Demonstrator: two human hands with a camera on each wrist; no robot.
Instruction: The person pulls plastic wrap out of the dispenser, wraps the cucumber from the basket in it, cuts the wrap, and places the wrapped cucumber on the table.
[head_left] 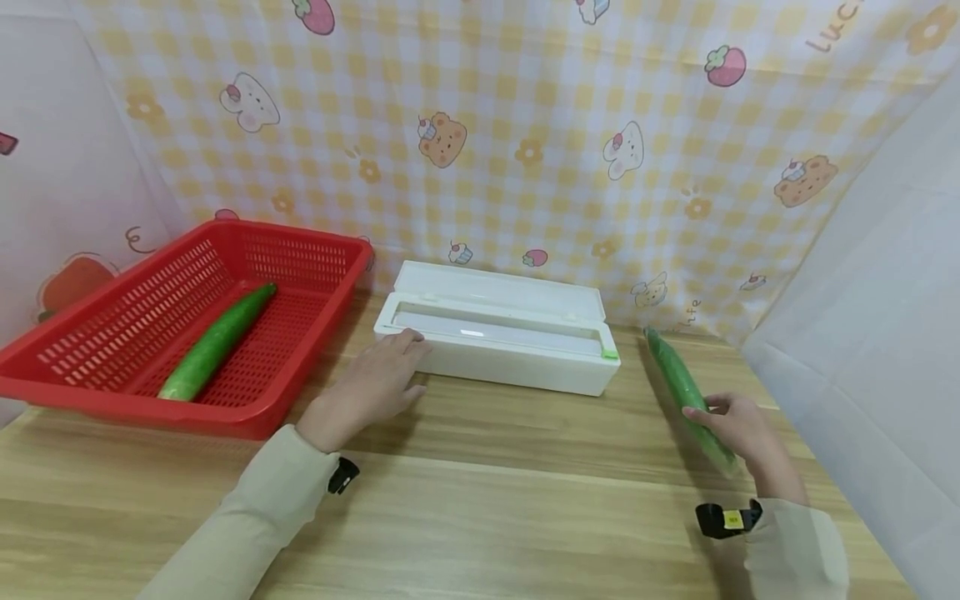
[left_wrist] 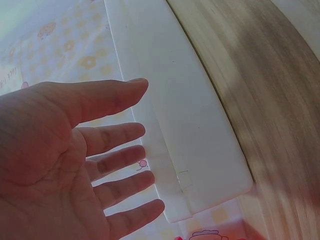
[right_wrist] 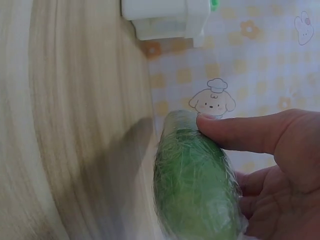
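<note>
Pinching, right-hand grip (head_left: 737, 427): film-wrapped cucumber (head_left: 677, 375), held over the right side of the tabletop (head_left: 495, 525). Left-hand grip (head_left: 372, 382) spread, beside the white box (head_left: 510, 365). Cucumber judged stiff, moderately light, slick outside; could snap if bent, so best held near mid-length.

The left hand (head_left: 377, 377) is by an oblong white plastic box (head_left: 498, 364). Right of it, the right hand (head_left: 737, 427) grips a long green cucumber (head_left: 678, 379).
</note>
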